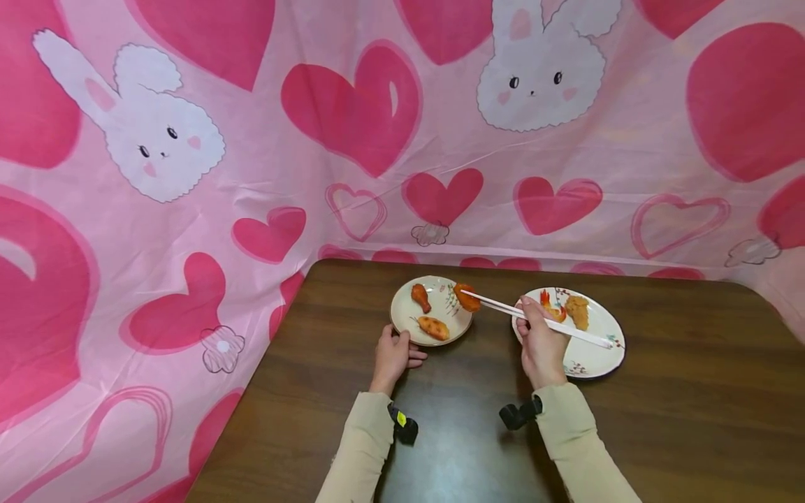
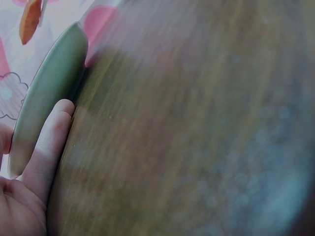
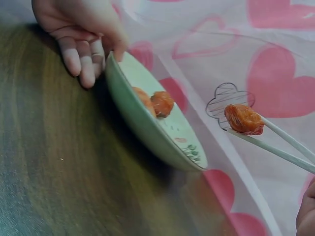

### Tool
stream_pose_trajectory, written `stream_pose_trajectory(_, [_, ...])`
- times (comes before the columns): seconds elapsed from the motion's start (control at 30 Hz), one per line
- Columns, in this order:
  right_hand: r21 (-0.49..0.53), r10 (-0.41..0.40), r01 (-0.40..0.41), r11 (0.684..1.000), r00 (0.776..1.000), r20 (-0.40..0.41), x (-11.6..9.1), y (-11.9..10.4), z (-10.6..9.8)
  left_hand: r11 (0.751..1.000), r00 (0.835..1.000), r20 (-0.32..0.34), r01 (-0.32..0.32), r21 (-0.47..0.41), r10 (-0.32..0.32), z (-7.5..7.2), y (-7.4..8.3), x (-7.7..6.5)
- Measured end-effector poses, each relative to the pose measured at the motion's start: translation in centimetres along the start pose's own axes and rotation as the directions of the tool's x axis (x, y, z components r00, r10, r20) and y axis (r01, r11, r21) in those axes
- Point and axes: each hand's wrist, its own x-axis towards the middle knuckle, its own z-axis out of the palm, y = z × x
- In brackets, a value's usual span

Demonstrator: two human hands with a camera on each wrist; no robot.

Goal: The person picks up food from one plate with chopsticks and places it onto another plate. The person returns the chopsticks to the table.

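Right hand (image 1: 542, 342), in the head view, has its fingers curled round chopsticks (image 1: 581, 334), whose tips pinch an orange morsel (image 1: 467, 297) at the right edge of the round plate (image 1: 405, 307); the left hand (image 1: 393, 358) is at that plate's near rim. A drumstick (image 1: 421, 297) and a wing (image 1: 434, 327) lie on it, while the oval plate (image 1: 602, 356) to the right bears a shrimp (image 1: 552, 307) and a crumbed piece (image 1: 577, 312). By the left-wrist view, thumb and one straight finger take the round plate's rim between them. From the right-wrist view, the morsel is held apart from the plate; I'd guess it light, slightly soft and slick, best pinched across its middle, gently. That raised rim stands nearest in its way.
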Motion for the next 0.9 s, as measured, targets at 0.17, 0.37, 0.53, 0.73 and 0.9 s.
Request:
stream_pose_trajectory(0.17, [0.026, -0.03, 0.03, 0.999, 1.0, -0.007, 0.0, -0.8, -0.4, 1.0, 1.0, 0.004, 0.002, 0.001, -0.002, 0.0, -0.1, 0.1])
stream_pose_trajectory(0.37, [0.06, -0.07, 0.071, 0.996, 0.997, -0.008, 0.1, -1.5, -1.0, 1.0, 1.0, 0.003, 0.001, 0.008, -0.001, 0.0, 0.1, 0.0])
stream_pose_trajectory(0.53, [0.05, -0.051, 0.052, 0.997, 0.998, -0.034, 0.1, -1.9, -1.4, 1.0, 1.0, -0.002, -0.001, 0.023, 0.001, -0.1, 0.1, 0.1])
stream_pose_trajectory(0.73, [0.092, -0.051, 0.057, 0.994, 0.996, -0.068, 0.2, -2.4, -2.0, 1.0, 1.0, 0.0, 0.009, 0.027, -0.009, 0.0, 0.0, 0.2])
stream_pose_trajectory(0.9, [0.119, -0.052, 0.061, 0.991, 0.996, -0.077, 0.3, -2.8, -2.4, 1.0, 1.0, -0.006, 0.012, 0.018, -0.011, 0.0, 0.0, 0.2])
